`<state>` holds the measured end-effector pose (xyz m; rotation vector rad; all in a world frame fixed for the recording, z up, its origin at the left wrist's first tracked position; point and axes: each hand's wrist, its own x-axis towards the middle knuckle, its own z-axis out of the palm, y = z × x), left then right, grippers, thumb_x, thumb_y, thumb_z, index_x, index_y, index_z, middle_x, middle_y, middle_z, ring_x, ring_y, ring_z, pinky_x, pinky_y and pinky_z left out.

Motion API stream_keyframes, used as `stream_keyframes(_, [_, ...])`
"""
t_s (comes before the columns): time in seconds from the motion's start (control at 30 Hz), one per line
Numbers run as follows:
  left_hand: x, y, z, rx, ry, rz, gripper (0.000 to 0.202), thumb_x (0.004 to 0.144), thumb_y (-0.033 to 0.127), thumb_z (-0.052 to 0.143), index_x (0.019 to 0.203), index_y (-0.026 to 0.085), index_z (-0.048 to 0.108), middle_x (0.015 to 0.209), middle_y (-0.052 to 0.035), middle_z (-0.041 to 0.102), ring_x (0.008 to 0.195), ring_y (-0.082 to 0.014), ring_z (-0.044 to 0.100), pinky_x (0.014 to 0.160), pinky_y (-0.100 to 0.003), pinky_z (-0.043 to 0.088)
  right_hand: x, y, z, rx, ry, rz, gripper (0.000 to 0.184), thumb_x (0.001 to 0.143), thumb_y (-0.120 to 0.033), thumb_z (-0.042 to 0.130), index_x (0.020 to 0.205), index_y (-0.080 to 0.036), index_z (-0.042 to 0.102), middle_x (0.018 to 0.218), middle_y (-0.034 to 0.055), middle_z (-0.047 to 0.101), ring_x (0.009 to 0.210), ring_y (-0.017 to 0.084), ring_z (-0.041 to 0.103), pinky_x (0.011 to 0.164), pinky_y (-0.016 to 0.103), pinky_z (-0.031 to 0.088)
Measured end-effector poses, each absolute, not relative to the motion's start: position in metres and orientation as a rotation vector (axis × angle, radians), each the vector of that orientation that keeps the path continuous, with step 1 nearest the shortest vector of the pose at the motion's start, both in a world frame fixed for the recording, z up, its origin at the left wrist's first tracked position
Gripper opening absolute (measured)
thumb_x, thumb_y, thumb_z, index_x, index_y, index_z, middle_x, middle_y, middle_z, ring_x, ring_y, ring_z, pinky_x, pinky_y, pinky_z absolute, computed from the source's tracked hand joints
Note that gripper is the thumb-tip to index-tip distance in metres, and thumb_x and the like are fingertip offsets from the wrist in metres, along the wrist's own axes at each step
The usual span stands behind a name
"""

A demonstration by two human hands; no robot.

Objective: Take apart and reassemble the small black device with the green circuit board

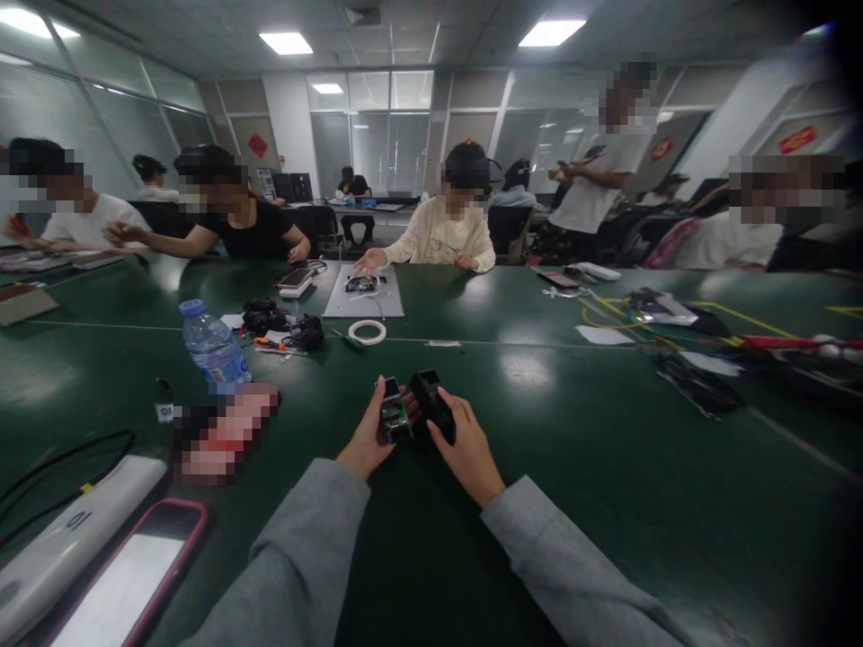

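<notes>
Over the middle of the green table [580,431], my left hand [364,442] grips a small circuit board [395,415] with a little screen at its top end. My right hand [468,442] is closed around a black plastic casing [431,402] that has a rectangular opening near its top. Board and casing are held side by side, tilted, with their near edges close together. Fingertips of my left hand show behind the board, near the casing. Whether the two parts touch, I cannot tell.
Left of my hands stand a water bottle [214,346], a pink-framed phone [128,575] and a white device [87,521] with a black cable. Farther off lie a white tape ring [368,332], black bundles [283,322] and cables [701,377]. Several people sit across the table.
</notes>
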<state>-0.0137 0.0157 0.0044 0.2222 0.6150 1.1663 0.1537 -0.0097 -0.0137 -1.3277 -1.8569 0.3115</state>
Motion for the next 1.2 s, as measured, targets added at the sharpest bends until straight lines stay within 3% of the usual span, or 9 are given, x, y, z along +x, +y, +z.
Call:
stream_keyframes(0.2, [-0.015,0.016,0.009,0.215,0.61,1.174,0.048,0.079,0.052,0.062,0.103,0.012,0.058,0.113,-0.0191,0.065,0.103,-0.0255,0.065,0.088,-0.039,0.054,0.155,-0.008,-0.016,-1.327,-1.831,0.277,0.049,0.092,-0.033,0.047,0.138,-0.019,0.037,0.126,0.0124,0.044,0.115,0.023,0.051,0.1,0.043,0.046])
stream_keyframes(0.4, [-0.016,0.015,0.011,0.214,0.568,1.173,0.047,0.079,0.053,0.061,0.102,0.012,0.059,0.115,-0.0189,0.064,0.107,-0.026,0.063,0.093,-0.039,0.052,0.156,-0.005,-0.02,-1.382,-1.807,0.089,0.062,0.08,-0.048,0.064,0.128,-0.013,0.049,0.122,0.016,0.043,0.118,0.029,0.044,0.101,0.046,0.043])
stream_keyframes(0.63, [-0.015,0.011,0.009,0.29,0.52,1.121,0.047,0.083,0.053,0.057,0.104,0.011,0.059,0.12,-0.0177,0.063,0.114,-0.026,0.06,0.1,-0.041,0.046,0.155,-0.009,-0.018,-1.398,-1.75,0.353,0.065,0.089,-0.041,0.051,0.142,-0.012,0.029,0.124,0.0142,0.051,0.109,0.023,0.054,0.097,0.041,0.045])
stream_keyframes(0.83, [-0.016,0.009,0.009,0.338,0.425,1.082,0.048,0.085,0.053,0.053,0.106,0.01,0.056,0.129,-0.0205,0.057,0.12,-0.0263,0.056,0.104,-0.04,0.042,0.161,-0.005,-0.015,-1.413,-1.688,0.389,0.045,0.095,-0.045,0.037,0.125,-0.017,0.053,0.121,0.0103,0.057,0.111,0.022,0.053,0.098,0.04,0.042])
stream_keyframes(1.03, [-0.018,0.01,0.011,0.31,0.39,1.106,0.047,0.084,0.054,0.055,0.1,0.009,0.058,0.129,-0.0218,0.056,0.122,-0.0282,0.054,0.102,-0.041,0.044,0.176,0.009,-0.022,-1.565,-1.519,0.421,0.055,0.093,-0.053,0.029,0.11,-0.015,0.065,0.105,0.0116,0.064,0.098,0.025,0.051,0.09,0.042,0.041])
stream_keyframes(1.2, [-0.019,0.012,0.012,0.265,0.411,1.147,0.047,0.082,0.053,0.058,0.1,0.01,0.059,0.129,-0.0209,0.057,0.121,-0.0274,0.055,0.1,-0.04,0.045,0.184,0.018,-0.032,-1.565,-1.559,0.314,0.052,0.095,-0.046,0.025,0.102,-0.015,0.066,0.103,0.0109,0.064,0.1,0.024,0.051,0.096,0.045,0.034])
